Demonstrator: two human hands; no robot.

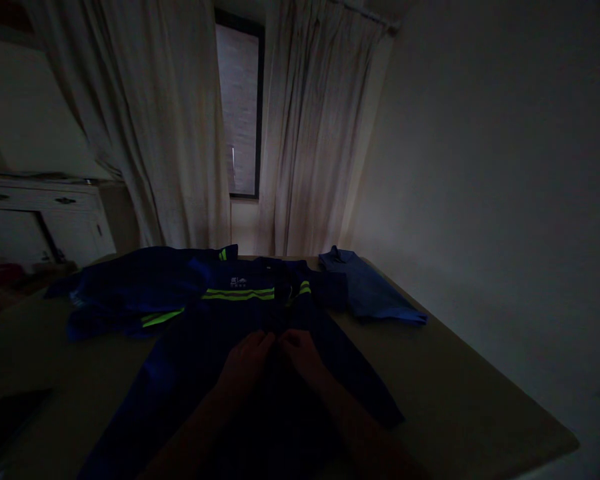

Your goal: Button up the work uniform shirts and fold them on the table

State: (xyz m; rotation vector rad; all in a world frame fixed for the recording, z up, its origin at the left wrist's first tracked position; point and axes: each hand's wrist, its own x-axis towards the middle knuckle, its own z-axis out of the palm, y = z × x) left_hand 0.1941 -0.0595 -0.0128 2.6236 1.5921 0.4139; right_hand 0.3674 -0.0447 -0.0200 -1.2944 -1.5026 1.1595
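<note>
A dark blue work garment (pixel 240 320) with neon yellow stripes lies spread flat on the table (pixel 470 400) in front of me. My left hand (pixel 245 363) and my right hand (pixel 303 353) meet at the garment's centre front, fingers curled and pinched on the fabric there. The light is very dim, so what the fingertips grip is hard to make out. A second blue garment with a yellow stripe (pixel 130 293) lies bunched at the left.
A lighter blue folded cloth (pixel 375 290) lies at the table's far right. A dark flat object (pixel 7 417) sits at the near left. White curtains (pixel 300 133) frame a window behind; a white cabinet (pixel 40 220) stands at the left.
</note>
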